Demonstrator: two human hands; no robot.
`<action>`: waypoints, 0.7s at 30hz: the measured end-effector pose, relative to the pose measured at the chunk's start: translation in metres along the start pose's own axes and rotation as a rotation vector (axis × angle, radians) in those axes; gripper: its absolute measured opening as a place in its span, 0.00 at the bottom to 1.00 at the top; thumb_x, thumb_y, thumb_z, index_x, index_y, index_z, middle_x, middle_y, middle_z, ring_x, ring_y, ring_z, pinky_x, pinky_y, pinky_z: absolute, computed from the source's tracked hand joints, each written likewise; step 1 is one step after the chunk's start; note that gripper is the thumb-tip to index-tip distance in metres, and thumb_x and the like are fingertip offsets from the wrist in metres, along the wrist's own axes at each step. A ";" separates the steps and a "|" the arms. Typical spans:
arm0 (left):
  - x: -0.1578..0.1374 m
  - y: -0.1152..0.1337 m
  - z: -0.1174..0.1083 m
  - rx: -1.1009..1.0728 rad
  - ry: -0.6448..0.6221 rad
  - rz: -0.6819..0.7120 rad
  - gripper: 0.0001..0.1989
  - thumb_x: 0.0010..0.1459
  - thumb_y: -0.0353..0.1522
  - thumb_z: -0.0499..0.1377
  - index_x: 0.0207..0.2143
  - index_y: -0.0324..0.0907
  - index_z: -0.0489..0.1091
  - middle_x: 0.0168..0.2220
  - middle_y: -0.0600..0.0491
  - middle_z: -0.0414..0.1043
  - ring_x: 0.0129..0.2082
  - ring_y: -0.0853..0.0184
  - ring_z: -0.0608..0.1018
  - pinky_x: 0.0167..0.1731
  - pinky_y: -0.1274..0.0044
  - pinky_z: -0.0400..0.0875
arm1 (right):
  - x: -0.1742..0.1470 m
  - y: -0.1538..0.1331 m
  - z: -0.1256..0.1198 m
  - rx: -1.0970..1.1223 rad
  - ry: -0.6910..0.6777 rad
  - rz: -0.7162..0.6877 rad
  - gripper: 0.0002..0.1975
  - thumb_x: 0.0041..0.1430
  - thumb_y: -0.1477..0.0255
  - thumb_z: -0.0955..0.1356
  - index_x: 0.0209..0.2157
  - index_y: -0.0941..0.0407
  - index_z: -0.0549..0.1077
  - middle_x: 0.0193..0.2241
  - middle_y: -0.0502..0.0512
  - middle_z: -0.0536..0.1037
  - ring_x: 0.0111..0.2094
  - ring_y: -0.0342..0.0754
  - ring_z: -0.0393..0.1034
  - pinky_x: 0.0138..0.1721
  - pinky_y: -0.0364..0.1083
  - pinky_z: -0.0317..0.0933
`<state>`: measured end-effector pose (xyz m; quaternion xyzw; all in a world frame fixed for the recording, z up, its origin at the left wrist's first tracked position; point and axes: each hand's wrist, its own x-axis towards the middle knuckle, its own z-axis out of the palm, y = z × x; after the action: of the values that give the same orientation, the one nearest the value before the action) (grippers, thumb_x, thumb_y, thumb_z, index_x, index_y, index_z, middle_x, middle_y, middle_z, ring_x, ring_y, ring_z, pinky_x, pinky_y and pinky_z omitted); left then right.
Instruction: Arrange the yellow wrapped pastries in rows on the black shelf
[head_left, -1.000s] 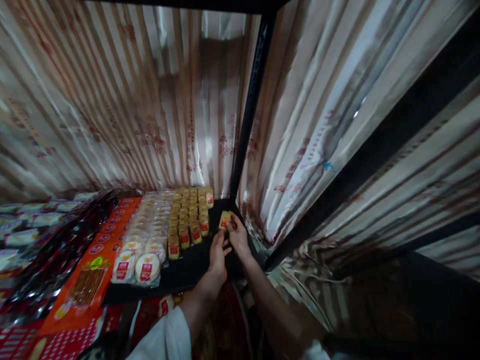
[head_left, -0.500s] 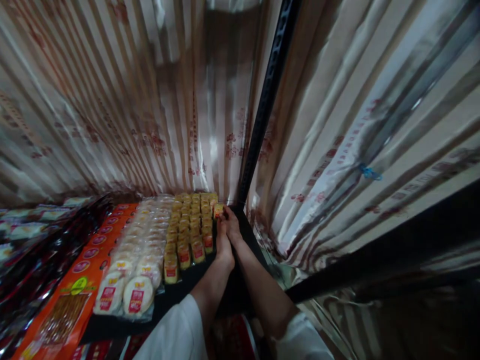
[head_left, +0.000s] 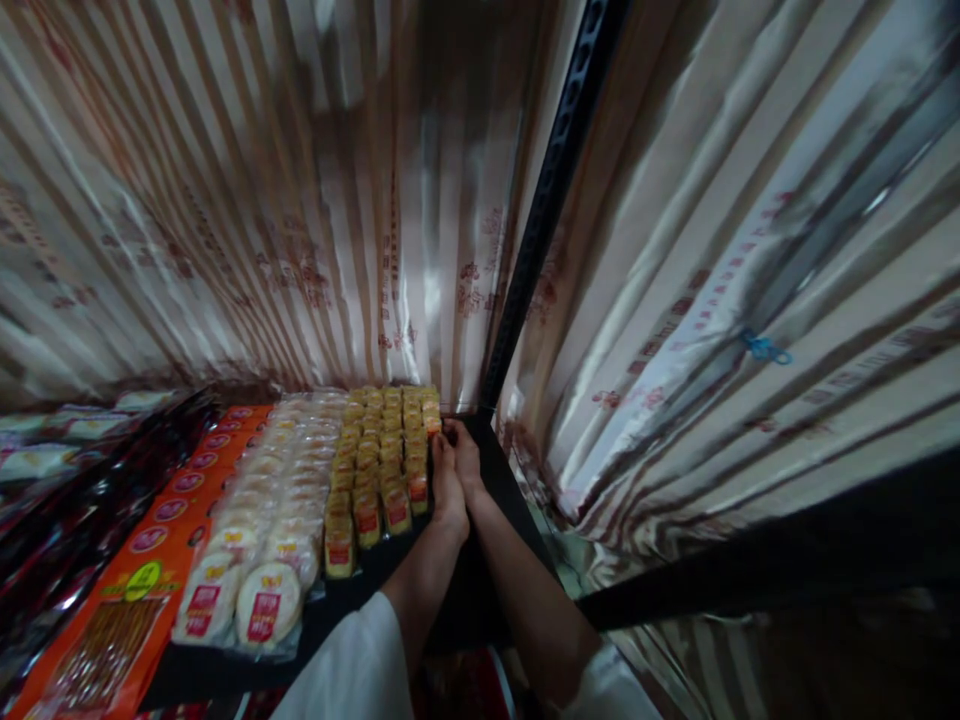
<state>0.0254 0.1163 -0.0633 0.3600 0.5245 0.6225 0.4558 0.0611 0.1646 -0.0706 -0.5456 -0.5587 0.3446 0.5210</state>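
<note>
Meeting at a boxy yellow packet (head_left: 433,423) in shiny film, left hand (head_left: 448,485) and right hand (head_left: 466,458) with fingers curled, hold unclear, packet at the rows' back right on the black shelf (head_left: 210,670), red print facing the person, long axis partly hidden.

Single head cam, shooting forward and down from the near side of the shelf (head_left: 510,490); left hand (head_left: 448,488) and right hand (head_left: 466,458) mid-range, curtain (head_left: 352,220) across far side.
</note>
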 end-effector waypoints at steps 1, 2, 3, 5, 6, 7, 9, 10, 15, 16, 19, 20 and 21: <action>0.001 0.001 0.001 -0.010 0.021 -0.016 0.20 0.62 0.34 0.45 0.57 0.49 0.56 0.58 0.54 0.60 0.61 0.64 0.57 0.60 0.66 0.54 | -0.001 0.000 0.000 -0.011 0.002 -0.003 0.16 0.47 0.73 0.64 0.40 0.56 0.71 0.36 0.53 0.76 0.37 0.47 0.70 0.43 0.47 0.64; 0.002 0.003 0.001 -0.023 0.048 -0.041 0.20 0.62 0.34 0.47 0.56 0.50 0.57 0.57 0.54 0.62 0.61 0.64 0.58 0.60 0.66 0.54 | -0.002 0.000 0.000 -0.017 0.007 -0.003 0.16 0.48 0.72 0.64 0.41 0.56 0.71 0.36 0.53 0.76 0.37 0.47 0.70 0.43 0.47 0.64; 0.002 0.004 0.002 -0.033 0.076 -0.066 0.20 0.61 0.33 0.47 0.56 0.50 0.58 0.56 0.54 0.64 0.61 0.64 0.59 0.60 0.66 0.54 | -0.002 0.001 0.001 -0.020 0.014 -0.001 0.16 0.48 0.72 0.64 0.42 0.56 0.71 0.36 0.53 0.76 0.37 0.47 0.70 0.43 0.47 0.64; 0.004 0.006 0.004 -0.049 0.115 -0.113 0.20 0.60 0.32 0.48 0.55 0.48 0.60 0.55 0.54 0.65 0.60 0.64 0.60 0.60 0.66 0.54 | -0.002 0.003 0.003 -0.021 0.018 -0.003 0.16 0.48 0.73 0.64 0.42 0.56 0.71 0.36 0.53 0.76 0.38 0.48 0.70 0.43 0.47 0.63; 0.006 0.006 0.004 -0.054 0.121 -0.132 0.20 0.60 0.32 0.48 0.55 0.47 0.60 0.55 0.53 0.65 0.60 0.64 0.60 0.60 0.67 0.54 | -0.002 0.004 0.004 -0.021 0.013 -0.007 0.16 0.48 0.74 0.64 0.41 0.56 0.72 0.36 0.54 0.76 0.39 0.48 0.70 0.44 0.47 0.63; 0.007 0.005 0.004 -0.058 0.120 -0.148 0.20 0.60 0.31 0.48 0.56 0.46 0.60 0.56 0.52 0.64 0.60 0.65 0.60 0.60 0.67 0.54 | -0.002 0.006 0.006 -0.019 0.008 -0.011 0.15 0.48 0.74 0.64 0.40 0.56 0.72 0.36 0.54 0.76 0.40 0.48 0.69 0.44 0.47 0.62; 0.009 0.004 0.004 -0.060 0.106 -0.171 0.21 0.60 0.31 0.47 0.56 0.44 0.59 0.57 0.49 0.62 0.60 0.65 0.61 0.60 0.68 0.55 | -0.001 0.010 0.008 -0.013 0.002 -0.019 0.15 0.48 0.76 0.63 0.39 0.55 0.73 0.36 0.53 0.76 0.41 0.48 0.69 0.45 0.47 0.62; 0.009 0.003 0.004 -0.055 0.097 -0.176 0.21 0.61 0.30 0.46 0.57 0.43 0.58 0.58 0.48 0.61 0.60 0.65 0.61 0.59 0.68 0.55 | -0.001 0.012 0.008 -0.008 -0.001 -0.022 0.15 0.48 0.76 0.62 0.39 0.55 0.73 0.36 0.53 0.76 0.41 0.48 0.69 0.46 0.48 0.62; 0.006 0.008 0.003 -0.010 0.082 -0.143 0.21 0.61 0.30 0.45 0.56 0.39 0.58 0.61 0.46 0.54 0.62 0.65 0.57 0.61 0.67 0.48 | 0.000 0.017 0.008 0.011 0.004 -0.001 0.16 0.47 0.76 0.62 0.40 0.54 0.73 0.36 0.53 0.76 0.43 0.48 0.69 0.47 0.48 0.61; 0.005 0.010 0.003 -0.005 0.092 -0.139 0.20 0.61 0.29 0.45 0.56 0.39 0.59 0.61 0.47 0.54 0.62 0.65 0.56 0.61 0.67 0.48 | -0.001 0.017 0.008 0.007 0.011 0.005 0.17 0.47 0.76 0.62 0.40 0.55 0.73 0.37 0.53 0.76 0.43 0.48 0.68 0.47 0.48 0.61; 0.000 0.018 0.003 0.033 0.116 -0.106 0.19 0.60 0.29 0.46 0.53 0.42 0.62 0.57 0.49 0.61 0.60 0.64 0.60 0.60 0.66 0.53 | -0.002 0.016 0.005 -0.016 0.040 0.001 0.17 0.47 0.75 0.63 0.41 0.56 0.73 0.38 0.55 0.76 0.44 0.49 0.68 0.48 0.49 0.60; -0.001 0.021 0.004 0.054 0.110 -0.077 0.19 0.59 0.28 0.46 0.52 0.43 0.63 0.55 0.49 0.65 0.59 0.64 0.62 0.59 0.66 0.56 | -0.003 0.014 0.003 -0.025 0.046 -0.004 0.18 0.46 0.75 0.64 0.41 0.56 0.73 0.38 0.56 0.76 0.44 0.50 0.68 0.49 0.49 0.60; -0.003 0.024 0.005 0.077 0.100 -0.050 0.18 0.59 0.28 0.47 0.51 0.44 0.65 0.52 0.49 0.67 0.58 0.64 0.64 0.57 0.66 0.59 | -0.005 0.013 0.002 -0.035 0.053 -0.007 0.18 0.46 0.75 0.63 0.41 0.56 0.73 0.38 0.56 0.76 0.44 0.50 0.68 0.49 0.50 0.60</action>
<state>0.0263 0.1146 -0.0390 0.3322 0.5791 0.6076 0.4303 0.0621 0.1622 -0.0842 -0.5616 -0.5528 0.3183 0.5270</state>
